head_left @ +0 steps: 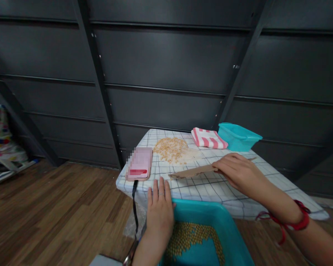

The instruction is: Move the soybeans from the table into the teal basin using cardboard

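Note:
My left hand rests on the near edge of the checked tablecloth, fingers stretched out and holding nothing, right beside the rim of a teal basin that holds many yellowish beans. My right hand is closed on a flat strip of brown cardboard, which lies low over the cloth and points left. Just beyond the cardboard is a loose pile of beans spread on the cloth.
A pink phone with a black strap hanging down lies at the table's left corner. A pink-striped folded cloth and a small teal tub sit at the back. Dark metal panels stand behind; wooden floor lies to the left.

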A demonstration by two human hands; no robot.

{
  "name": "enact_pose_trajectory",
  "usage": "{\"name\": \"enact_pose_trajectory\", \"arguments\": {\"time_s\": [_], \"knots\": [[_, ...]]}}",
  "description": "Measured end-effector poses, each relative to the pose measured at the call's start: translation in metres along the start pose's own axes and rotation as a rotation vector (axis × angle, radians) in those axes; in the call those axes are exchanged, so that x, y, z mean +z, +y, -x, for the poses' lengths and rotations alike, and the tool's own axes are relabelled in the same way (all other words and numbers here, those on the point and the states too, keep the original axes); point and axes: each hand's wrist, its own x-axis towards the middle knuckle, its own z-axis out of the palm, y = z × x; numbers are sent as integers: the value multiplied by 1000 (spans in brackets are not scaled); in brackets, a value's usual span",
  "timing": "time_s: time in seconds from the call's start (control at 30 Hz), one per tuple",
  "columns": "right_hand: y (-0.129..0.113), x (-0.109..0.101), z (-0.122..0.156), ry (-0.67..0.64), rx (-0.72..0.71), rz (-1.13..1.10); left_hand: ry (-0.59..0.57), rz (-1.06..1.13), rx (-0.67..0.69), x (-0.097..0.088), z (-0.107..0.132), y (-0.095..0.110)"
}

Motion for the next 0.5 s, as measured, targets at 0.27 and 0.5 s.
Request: {"name": "enact_pose_trajectory", "arguments": {"time_s": [0.27, 0.5], "knots": [[0, -14, 10, 13, 2, -54, -8, 15, -6, 0, 0, 0], [-2, -8, 4, 18, 27, -5, -6, 38, -18, 4, 0, 1]]}}
